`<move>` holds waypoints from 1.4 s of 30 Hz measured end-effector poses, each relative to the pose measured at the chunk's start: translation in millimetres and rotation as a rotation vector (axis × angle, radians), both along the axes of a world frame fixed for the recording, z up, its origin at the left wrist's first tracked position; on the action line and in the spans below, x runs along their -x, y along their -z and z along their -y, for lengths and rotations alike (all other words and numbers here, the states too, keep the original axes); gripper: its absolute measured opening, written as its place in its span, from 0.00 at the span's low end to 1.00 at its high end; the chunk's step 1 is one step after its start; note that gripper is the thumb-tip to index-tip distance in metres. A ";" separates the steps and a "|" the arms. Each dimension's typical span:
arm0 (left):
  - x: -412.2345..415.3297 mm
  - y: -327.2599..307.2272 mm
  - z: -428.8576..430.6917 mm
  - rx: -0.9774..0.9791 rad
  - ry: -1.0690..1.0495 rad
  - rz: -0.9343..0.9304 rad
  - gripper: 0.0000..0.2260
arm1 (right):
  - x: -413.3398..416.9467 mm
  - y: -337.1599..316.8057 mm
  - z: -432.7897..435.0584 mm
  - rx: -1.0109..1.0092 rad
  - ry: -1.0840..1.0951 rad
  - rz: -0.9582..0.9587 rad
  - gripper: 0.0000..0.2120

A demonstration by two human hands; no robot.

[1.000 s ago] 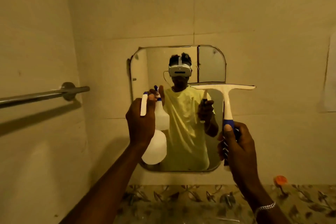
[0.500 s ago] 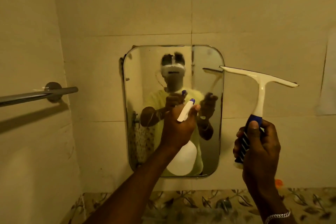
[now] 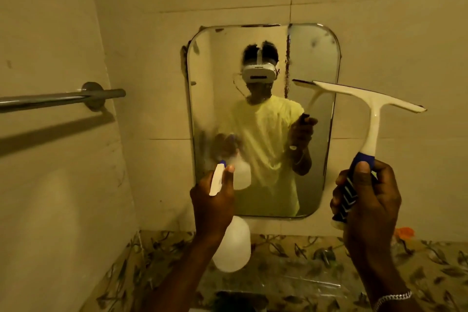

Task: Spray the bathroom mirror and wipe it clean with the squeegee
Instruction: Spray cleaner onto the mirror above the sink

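A rounded rectangular mirror (image 3: 321, 58) hangs on the tiled wall ahead and reflects a person in a yellow shirt. Its lower left area looks misted. My left hand (image 3: 211, 204) is shut on a white spray bottle (image 3: 234, 248) with a blue-tipped nozzle, held in front of the mirror's lower left corner and pointed at the glass. My right hand (image 3: 367, 200) grips the blue striped handle of a white squeegee (image 3: 372, 119). The squeegee stands upright at the mirror's right edge, blade on top, tilted down to the right, apart from the glass.
A metal towel rail (image 3: 58, 97) juts from the left wall at mirror height. Below the mirror runs a leaf-patterned counter (image 3: 291, 256). A small orange object (image 3: 404, 232) lies on it at the right, by the wall.
My left hand has dropped with the spray bottle from the mirror's middle to its lower left corner, where mist now shows. The squeegee stays raised at the right.
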State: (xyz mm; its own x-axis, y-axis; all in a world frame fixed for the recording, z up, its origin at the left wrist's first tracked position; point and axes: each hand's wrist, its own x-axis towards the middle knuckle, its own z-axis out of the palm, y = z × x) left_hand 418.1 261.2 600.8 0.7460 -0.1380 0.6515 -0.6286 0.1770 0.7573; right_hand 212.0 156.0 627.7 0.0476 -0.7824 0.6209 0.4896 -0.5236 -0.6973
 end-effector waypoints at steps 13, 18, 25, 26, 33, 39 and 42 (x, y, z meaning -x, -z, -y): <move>33.5 22.1 30.8 -0.246 0.364 0.161 0.16 | 15.9 4.3 -5.4 -0.018 -0.007 0.030 0.07; 43.9 39.8 34.5 -0.327 0.419 0.151 0.16 | 21.5 9.4 -8.2 -0.018 0.002 0.021 0.07; 28.6 89.4 -4.1 -0.163 0.235 0.036 0.07 | 12.5 26.3 -16.1 -0.062 -0.037 -0.005 0.06; 23.6 97.0 -9.7 -0.154 0.188 0.026 0.05 | 10.7 28.7 -17.0 -0.065 -0.044 -0.008 0.06; 6.1 136.9 -30.3 -0.248 0.200 0.001 0.04 | 4.7 38.8 -22.9 -0.086 -0.060 -0.022 0.07; 19.4 126.8 -4.5 -0.392 0.518 0.085 0.16 | 11.8 45.3 -20.5 -0.117 -0.036 -0.022 0.11; 36.3 120.4 15.2 -0.407 0.518 0.139 0.19 | 14.9 45.8 -19.2 -0.147 -0.024 -0.018 0.15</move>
